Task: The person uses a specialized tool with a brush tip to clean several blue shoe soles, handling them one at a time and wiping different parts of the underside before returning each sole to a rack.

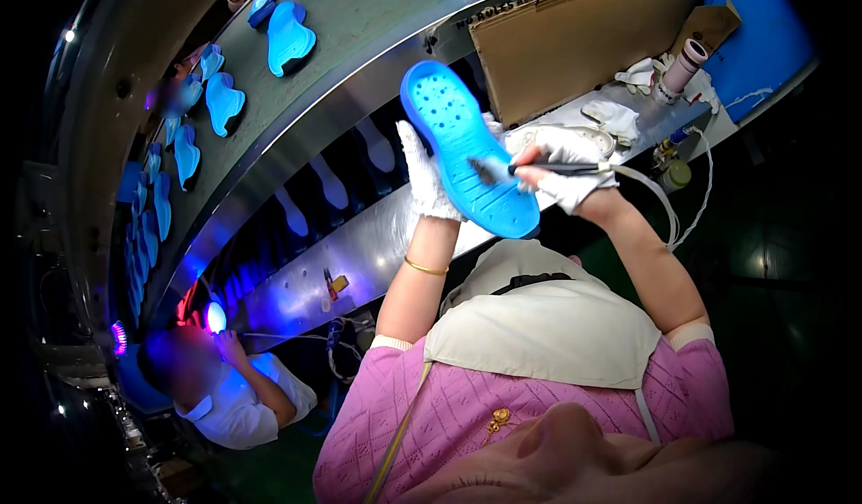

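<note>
A blue shoe sole (453, 131) is tilted up in front of me, with a cluster of small holes near its far end. My left hand (424, 181), in a white glove, grips it from the left edge and from beneath; some of its fingers are hidden behind the sole. My right hand (567, 158), gloved but with bare fingertips, is closed round a thin dark-handled brush (489, 171). The bristles touch the middle of the sole's upper face. From the handle's rear a pale tube (660, 200) curves down past my right wrist.
Beyond a metal rail, a green conveyor belt (359, 14) carries several blue soles (290, 39). At the right, a metal ledge holds a cardboard box (575, 50), white gloves (612, 119) and a pink bottle (684, 68). A co-worker (242, 396) is at the lower left by a bright lamp.
</note>
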Tool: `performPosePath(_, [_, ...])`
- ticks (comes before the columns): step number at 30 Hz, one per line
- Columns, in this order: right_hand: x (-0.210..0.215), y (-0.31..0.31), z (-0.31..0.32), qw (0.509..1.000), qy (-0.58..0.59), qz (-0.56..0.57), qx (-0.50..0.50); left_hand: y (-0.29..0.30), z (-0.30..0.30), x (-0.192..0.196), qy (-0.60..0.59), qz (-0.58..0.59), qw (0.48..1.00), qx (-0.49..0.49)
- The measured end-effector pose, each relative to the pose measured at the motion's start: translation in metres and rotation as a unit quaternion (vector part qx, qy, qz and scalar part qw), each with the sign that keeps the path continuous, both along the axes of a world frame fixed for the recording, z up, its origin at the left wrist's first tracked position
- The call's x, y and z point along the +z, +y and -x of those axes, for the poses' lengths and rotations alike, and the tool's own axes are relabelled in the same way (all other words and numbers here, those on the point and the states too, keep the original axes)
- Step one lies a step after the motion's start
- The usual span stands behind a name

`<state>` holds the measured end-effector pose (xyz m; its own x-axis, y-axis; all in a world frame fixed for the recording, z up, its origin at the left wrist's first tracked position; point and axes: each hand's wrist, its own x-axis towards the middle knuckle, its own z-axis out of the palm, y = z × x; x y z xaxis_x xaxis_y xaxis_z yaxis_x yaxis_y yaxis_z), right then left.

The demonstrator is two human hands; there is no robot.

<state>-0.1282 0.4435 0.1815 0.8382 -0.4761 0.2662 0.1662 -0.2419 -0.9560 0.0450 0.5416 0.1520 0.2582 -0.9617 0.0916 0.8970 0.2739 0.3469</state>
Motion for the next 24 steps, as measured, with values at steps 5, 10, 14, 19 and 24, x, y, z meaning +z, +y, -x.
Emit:
performPosePath(5, [0.004,-0.009,0.008,0.993,-0.077,-0.089,-0.018,0.011,0.04,0.008,-0.023,-0.014,1.0,0.003])
performPosePath(10, [0.0,0.031,0.008,0.994,-0.067,0.066,0.052,0.002,0.029,0.003,-0.083,0.017,0.996,0.026])
performPosePath(14, [-0.003,0.022,0.014,0.996,-0.068,-0.06,-0.009,0.003,0.031,0.01,-0.094,0.053,0.993,0.042])
performPosePath(19, [-0.012,0.035,0.007,0.99,-0.107,0.083,0.038,0.004,0.027,0.011,-0.064,0.069,0.994,0.055])
performPosePath(24, [-0.01,0.027,0.01,0.989,-0.091,-0.103,0.052,0.01,0.02,0.018,-0.072,0.103,0.992,0.028])
